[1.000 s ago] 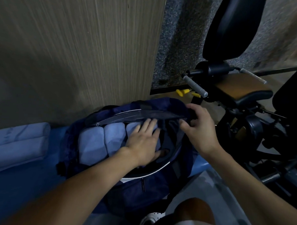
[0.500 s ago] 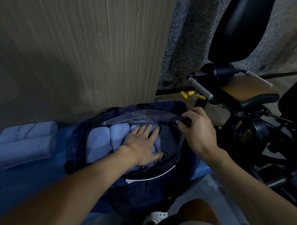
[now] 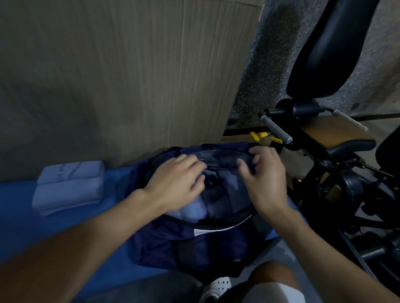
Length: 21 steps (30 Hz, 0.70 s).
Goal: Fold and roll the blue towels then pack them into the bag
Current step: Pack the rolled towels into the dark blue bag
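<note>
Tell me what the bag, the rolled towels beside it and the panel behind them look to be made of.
Bag: dark navy woven fabric, probably nylon or polyester; it sags and creases softly.
Rolled towels beside it: pale blue, matte soft cloth, perhaps cotton or microfibre; plump rounded edges.
Panel behind: matte, vertical wood grain; veneer or printed laminate, I cannot tell.

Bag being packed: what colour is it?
The bag is dark navy with thin white trim; the head view shows it.
</note>
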Motion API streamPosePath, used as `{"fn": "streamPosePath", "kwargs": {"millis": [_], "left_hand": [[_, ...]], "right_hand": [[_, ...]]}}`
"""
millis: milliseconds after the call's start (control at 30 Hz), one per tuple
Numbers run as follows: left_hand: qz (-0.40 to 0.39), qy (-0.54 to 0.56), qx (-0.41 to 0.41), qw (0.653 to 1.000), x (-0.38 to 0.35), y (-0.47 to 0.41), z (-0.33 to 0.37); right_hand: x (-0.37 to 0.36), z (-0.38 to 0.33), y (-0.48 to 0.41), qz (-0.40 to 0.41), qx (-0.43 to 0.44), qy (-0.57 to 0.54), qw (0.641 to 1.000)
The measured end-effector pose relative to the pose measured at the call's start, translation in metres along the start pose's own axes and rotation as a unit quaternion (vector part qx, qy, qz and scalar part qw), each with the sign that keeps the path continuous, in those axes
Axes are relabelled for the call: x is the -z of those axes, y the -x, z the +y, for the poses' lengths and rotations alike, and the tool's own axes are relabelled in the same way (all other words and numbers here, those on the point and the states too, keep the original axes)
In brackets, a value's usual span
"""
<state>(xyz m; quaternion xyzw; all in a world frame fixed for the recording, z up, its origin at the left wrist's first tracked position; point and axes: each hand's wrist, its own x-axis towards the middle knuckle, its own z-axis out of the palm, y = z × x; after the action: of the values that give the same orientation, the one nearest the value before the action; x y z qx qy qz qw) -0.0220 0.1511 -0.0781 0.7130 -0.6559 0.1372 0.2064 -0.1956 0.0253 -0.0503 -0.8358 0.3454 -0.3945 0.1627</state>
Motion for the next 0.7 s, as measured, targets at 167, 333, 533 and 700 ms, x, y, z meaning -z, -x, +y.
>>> {"fn": "streamPosePath", "kwargs": {"millis": [167, 333, 533, 700], "left_hand": [[0.028, -0.052, 0.081, 0.995, 0.052, 0.042, -0.07], [-0.04, -0.062, 0.25, 0.965, 0.075, 0.109, -0.157], [-0.133, -0.058, 0.348, 0.926, 0.068, 0.173, -0.225], [-0.221, -0.101, 0.334, 0.911, 0.049, 0.191, -0.239]], "right_hand": [[-0.065, -0.069, 0.005, -0.072, 0.011, -0.127, 0.989], [-0.143, -0.151, 0.019, -0.16, -0.037, -0.281, 0.946], [-0.221, -0.211, 0.048, -0.299, -0.216, -0.399, 0.84], [-0.254, -0.213, 0.073, -0.372, -0.308, -0.342, 0.806]]}}
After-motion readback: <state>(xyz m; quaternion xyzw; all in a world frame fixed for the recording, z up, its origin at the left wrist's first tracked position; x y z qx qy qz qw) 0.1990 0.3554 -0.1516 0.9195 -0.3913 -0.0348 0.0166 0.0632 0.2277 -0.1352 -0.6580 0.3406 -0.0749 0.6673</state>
